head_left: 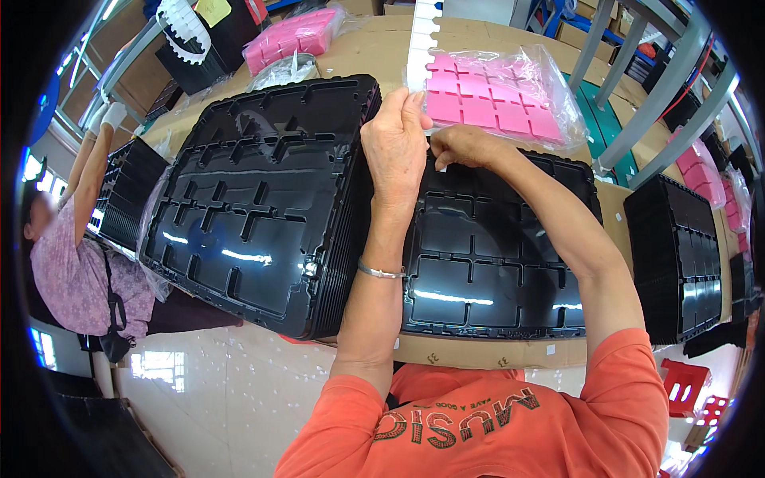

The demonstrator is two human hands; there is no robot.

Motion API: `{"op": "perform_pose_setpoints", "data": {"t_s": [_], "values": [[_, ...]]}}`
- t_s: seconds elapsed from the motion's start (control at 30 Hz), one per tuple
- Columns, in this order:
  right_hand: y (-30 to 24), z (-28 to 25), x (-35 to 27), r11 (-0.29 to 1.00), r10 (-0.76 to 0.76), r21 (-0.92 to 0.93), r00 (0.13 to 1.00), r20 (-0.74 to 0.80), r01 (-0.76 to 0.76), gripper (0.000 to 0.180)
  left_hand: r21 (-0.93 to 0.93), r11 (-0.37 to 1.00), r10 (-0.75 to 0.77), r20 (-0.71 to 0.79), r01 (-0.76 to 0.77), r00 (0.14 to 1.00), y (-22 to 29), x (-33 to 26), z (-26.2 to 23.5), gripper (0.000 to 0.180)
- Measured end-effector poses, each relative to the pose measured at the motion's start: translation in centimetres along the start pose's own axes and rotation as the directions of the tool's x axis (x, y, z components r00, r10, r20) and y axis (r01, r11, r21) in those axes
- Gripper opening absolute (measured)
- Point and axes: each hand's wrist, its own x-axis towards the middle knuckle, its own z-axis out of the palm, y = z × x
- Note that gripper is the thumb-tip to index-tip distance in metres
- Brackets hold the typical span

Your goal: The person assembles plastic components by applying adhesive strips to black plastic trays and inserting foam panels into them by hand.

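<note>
My left hand (396,139) is closed on the lower end of a long white strip (421,44) with a notched right edge, which stands upright above it. Close beside it, my right hand (466,146) bends down with its fingers pinched together. A small white piece (441,166) shows at its fingertips, over the far left part of a shiny black plastic tray (494,239) with moulded compartments. Left of my left forearm rises a tall stack of similar black trays (247,199).
Bagged pink trays (494,99) lie behind my hands, with more pink trays (291,40) at the far left. Grey metal posts (665,103) and another black tray stack (673,259) stand on the right. A co-worker (92,263) in a patterned top raises gloved hands at the left.
</note>
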Motion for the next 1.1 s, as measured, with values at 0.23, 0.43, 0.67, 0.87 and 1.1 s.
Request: {"op": "perform_pose_setpoints", "data": {"t_s": [0.23, 0.43, 0.67, 0.87, 1.1], "values": [[-1.9, -2.4, -1.1, 0.913, 0.02, 0.341, 0.809, -0.587, 0.224, 0.027, -0.145, 0.969, -0.19, 0.07, 0.198, 0.979, 0.9, -0.1, -0.2, 0.022], [-6.8, -5.3, -2.9, 0.644, 0.187, 0.699, 0.822, -0.538, 0.311, 0.041, -0.062, 0.994, -0.087, -0.006, 0.087, 0.996, 0.4, -0.3, 0.1, 0.021], [-9.4, -5.5, -3.6, 0.733, 0.262, 0.621, 0.727, -0.634, 0.278, 0.032, 0.202, 0.964, 0.2, -0.113, -0.174, 0.973, -1.5, -0.2, 0.8, 0.017], [-9.3, -5.1, -3.9, 0.588, 0.36, 0.74, 0.713, -0.601, 0.327, 0.024, 0.281, 0.932, 0.272, -0.129, -0.227, 0.954, -2.1, -0.1, 1.0, 0.016], [-10.6, -4.5, -11.7, 0.713, -0.157, 0.657, 0.969, -0.192, 0.246, 0.015, 0.164, 0.959, 0.253, -0.122, -0.231, 0.96, -2.1, 0.8, 0.3, 0.015]]}}
